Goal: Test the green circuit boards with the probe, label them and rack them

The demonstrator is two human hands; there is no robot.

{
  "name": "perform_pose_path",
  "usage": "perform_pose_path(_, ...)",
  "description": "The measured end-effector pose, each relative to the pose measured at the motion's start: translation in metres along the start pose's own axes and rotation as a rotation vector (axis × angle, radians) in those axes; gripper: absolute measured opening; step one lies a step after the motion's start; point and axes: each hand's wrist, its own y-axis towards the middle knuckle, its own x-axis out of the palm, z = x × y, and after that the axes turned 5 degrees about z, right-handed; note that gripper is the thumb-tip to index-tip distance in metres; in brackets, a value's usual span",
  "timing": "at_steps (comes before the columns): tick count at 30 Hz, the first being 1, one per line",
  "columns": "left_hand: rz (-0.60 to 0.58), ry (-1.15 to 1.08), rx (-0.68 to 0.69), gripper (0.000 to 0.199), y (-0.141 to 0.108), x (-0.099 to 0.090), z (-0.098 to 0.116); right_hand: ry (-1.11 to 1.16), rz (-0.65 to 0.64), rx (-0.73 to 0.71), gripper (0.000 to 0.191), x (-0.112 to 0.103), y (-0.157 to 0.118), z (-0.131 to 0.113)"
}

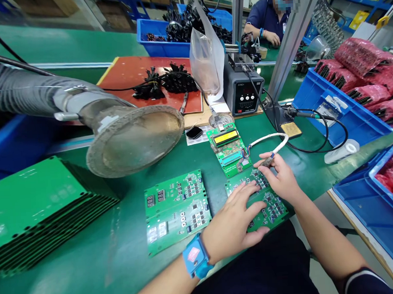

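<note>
My left hand [233, 222], with a blue wrist strap [196, 257] above it, lies with spread fingers on a green circuit board [272, 211] near the table's front edge. Pinched in my right hand [280, 177] is a cable connector [267, 161], held at the far edge of that board. From it a white sleeved cable [271, 136] loops back to a small programmer board [228, 150] with a yellow display and a teal socket. A second green circuit board [177, 216] with digit displays rests flat to the left. My palm and fingers hide part of the first board.
A fume hood [135, 141] hangs over the left side, above stacked green boards [37, 195]. Behind stand a soldering station [244, 92] and an orange mat [127, 74] with black cables. Blue bins [339, 100] hold pink-wrapped boards at right. Another person [265, 18] sits across.
</note>
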Motion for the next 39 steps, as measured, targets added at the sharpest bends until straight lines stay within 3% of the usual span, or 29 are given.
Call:
perform_pose_path(6,-0.015,0.026,0.016,0.042,-0.001,0.0,0.0,-0.066,0.008,-0.041,0.017,0.001,0.001,0.0)
perform_pose_path(15,-0.032,-0.011,0.071,0.03,0.002,-0.002,0.0,-0.114,0.079,-0.027,0.011,0.006,0.003,0.002)
perform_pose_path(32,-0.023,-0.01,0.064,0.028,0.002,-0.001,-0.001,0.054,0.039,0.023,0.018,0.002,-0.003,0.01)
perform_pose_path(39,0.039,-0.057,0.056,0.026,0.0,0.002,-0.001,0.061,0.041,0.016,0.018,0.002,-0.004,0.01)
